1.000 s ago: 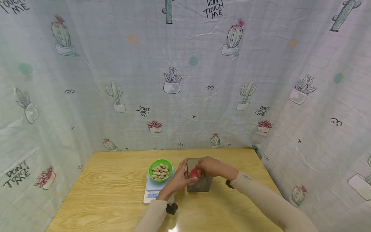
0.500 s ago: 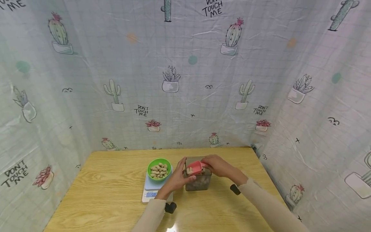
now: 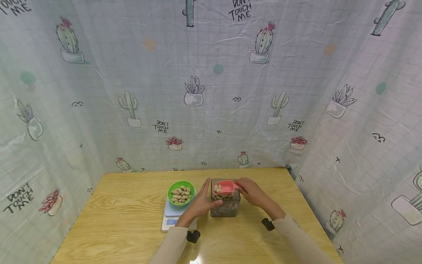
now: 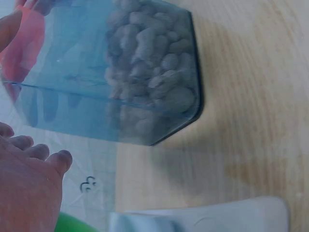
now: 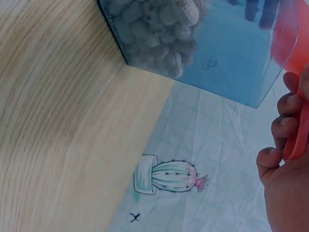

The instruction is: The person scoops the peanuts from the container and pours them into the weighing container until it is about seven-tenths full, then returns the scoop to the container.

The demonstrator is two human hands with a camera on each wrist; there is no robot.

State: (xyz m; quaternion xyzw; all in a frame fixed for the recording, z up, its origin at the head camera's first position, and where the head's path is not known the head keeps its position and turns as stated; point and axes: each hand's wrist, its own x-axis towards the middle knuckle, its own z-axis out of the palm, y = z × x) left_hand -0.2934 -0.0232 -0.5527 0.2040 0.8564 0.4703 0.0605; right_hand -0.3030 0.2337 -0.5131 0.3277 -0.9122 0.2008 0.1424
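My right hand (image 3: 250,190) grips a pink scoop (image 3: 226,187) by its handle, fingers curled round the handle (image 5: 298,137) in the right wrist view. A few peanuts (image 3: 217,188) lie in the scoop's front, level with the top of a clear grey box (image 3: 225,210). More peanuts (image 4: 149,63) fill the box's lower part. My left hand (image 3: 200,203) spreads along the box's left side, its fingers fairly straight and its thumb by the front rim; firm contact is hard to tell.
Left of the box, a green bowl (image 3: 169,196) of peanuts stands on a white kitchen scale (image 3: 168,212) with a lit display. The wooden table (image 3: 125,212) backs onto a cactus-print curtain (image 3: 211,121). My left forearm passes close by the scale.
The scoop has come up out of the box's depth, levelled, with peanuts in it. My right hand shifted slightly right and up. My left hand stays beside the box.
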